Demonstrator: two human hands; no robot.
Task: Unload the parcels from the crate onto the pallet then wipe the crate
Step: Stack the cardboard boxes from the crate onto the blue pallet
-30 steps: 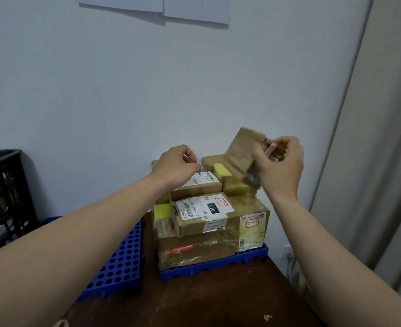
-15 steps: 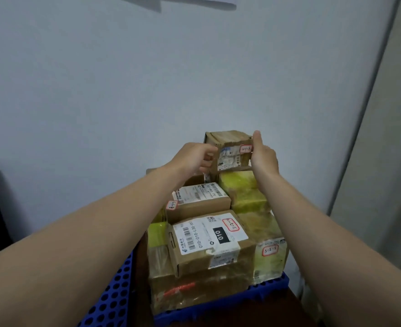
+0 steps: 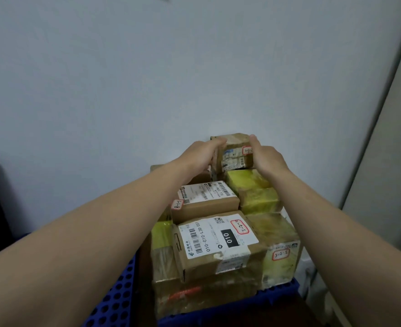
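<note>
wall (image 3: 147,79) close behind stacked parcels (image 3: 218,239), open above

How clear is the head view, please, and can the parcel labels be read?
Head view: dim, even light, no glare; the 010 label reads sharply; small labels on the top parcel are blurred; wide-angle bend shows at the frame edges.

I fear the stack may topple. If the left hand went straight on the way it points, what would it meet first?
The small top parcel: the left hand holds its left side. The wall seems close behind, though depth is unclear.
</note>
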